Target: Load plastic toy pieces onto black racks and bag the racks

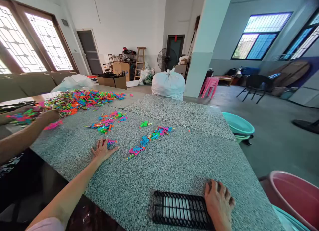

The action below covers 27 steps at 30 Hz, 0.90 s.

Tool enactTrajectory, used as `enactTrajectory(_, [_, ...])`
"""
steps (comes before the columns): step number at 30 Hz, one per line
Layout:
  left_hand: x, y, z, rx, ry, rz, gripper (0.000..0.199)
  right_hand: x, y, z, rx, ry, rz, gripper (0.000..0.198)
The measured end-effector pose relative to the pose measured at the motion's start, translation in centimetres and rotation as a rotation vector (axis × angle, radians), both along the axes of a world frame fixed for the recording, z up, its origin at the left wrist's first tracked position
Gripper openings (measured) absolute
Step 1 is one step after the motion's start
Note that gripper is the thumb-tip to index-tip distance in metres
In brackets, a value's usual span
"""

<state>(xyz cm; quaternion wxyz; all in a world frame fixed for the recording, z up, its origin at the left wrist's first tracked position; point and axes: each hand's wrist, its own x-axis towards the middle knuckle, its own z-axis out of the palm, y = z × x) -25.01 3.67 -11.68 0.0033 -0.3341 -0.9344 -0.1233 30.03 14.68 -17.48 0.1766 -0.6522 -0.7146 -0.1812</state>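
My left hand [102, 152] reaches forward over the speckled tabletop [139, 188], thumb and fingers spread. Its fingertips are at a few small pink and blue plastic pieces [111, 142], partly hidden by the hand. A strung-out line of similar bright pieces [155, 135] lies to its right, and a small heap [106, 123] lies beyond it. At the near edge, my right hand [219, 201] rests with bent, slightly separated fingers against the right end of a black lattice rack [158, 209]. White strips [176, 207] show in the rack's middle.
Another person's arms [32, 131] reach in from the left at a large pile of coloured pieces [84, 100]. A green piece [144, 124] lies alone mid-table. Basins, turquoise [239, 123] and pink [294, 197], stand beyond the right edge. A white sack [168, 85] stands behind the table.
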Motion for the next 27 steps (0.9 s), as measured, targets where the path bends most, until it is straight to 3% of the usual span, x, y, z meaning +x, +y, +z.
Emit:
enactTrajectory(12, [0.0,0.0,0.2,-0.026,0.003,-0.007,0.100,-0.2,-0.6,1.9,-0.034,-0.028,0.002,0.043])
enactTrajectory(20, [0.0,-0.2,0.9,-0.029,0.054,-0.041,0.078,0.5,-0.2,1.1,-0.073,0.041,0.021,0.047])
enactTrajectory(23, [1.6,-0.1,0.8,-0.025,0.077,-0.156,0.063,1.1,0.2,0.2,-0.096,0.112,0.016,0.050])
enactTrajectory(27, [5.0,1.9,-0.5,-0.035,0.050,-0.467,0.063,1.9,0.6,-0.5,-0.096,0.210,-0.005,0.049])
